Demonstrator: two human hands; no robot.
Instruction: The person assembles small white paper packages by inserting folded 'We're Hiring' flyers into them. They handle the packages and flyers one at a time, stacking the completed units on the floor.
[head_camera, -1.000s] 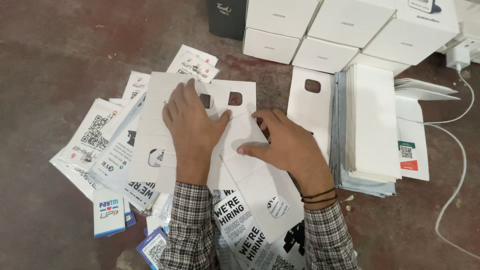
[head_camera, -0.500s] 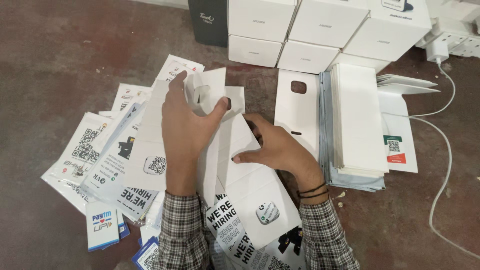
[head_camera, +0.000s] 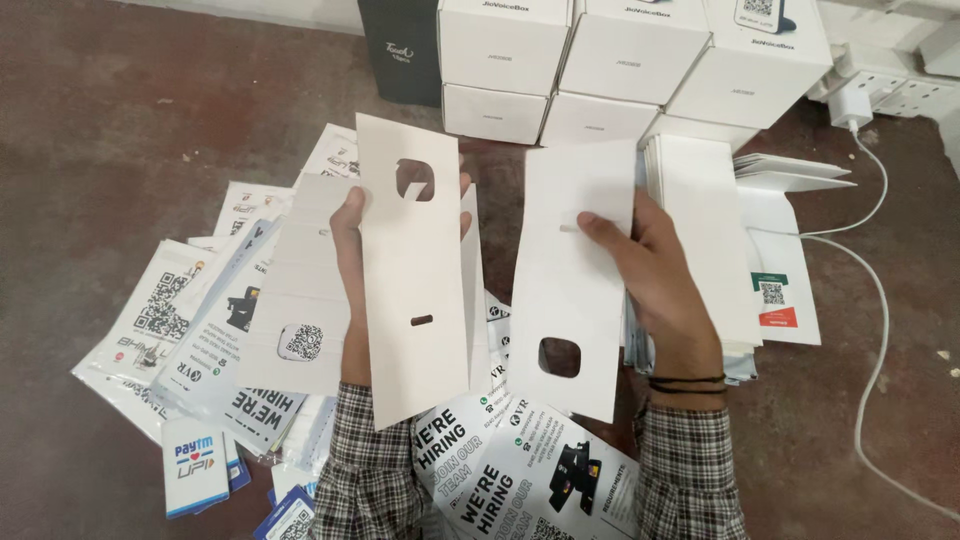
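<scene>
White, flat cardboard inserts fill both hands: the left hand grasps one long white card with a square cut-out from behind, its long axis upright and the cut-out at the top end. The right hand grips a second white cut-out card just beside it, also upright but cut-out down. Both are lifted above the printed leaflets on the brown floor, each equally near its hand.

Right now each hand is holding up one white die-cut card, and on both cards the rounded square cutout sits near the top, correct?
Not quite. The head view shows the left hand's card with its cutout near the top, but on the right hand's card the rounded square cutout sits near the bottom. Each hand does hold one white die-cut card.
</scene>
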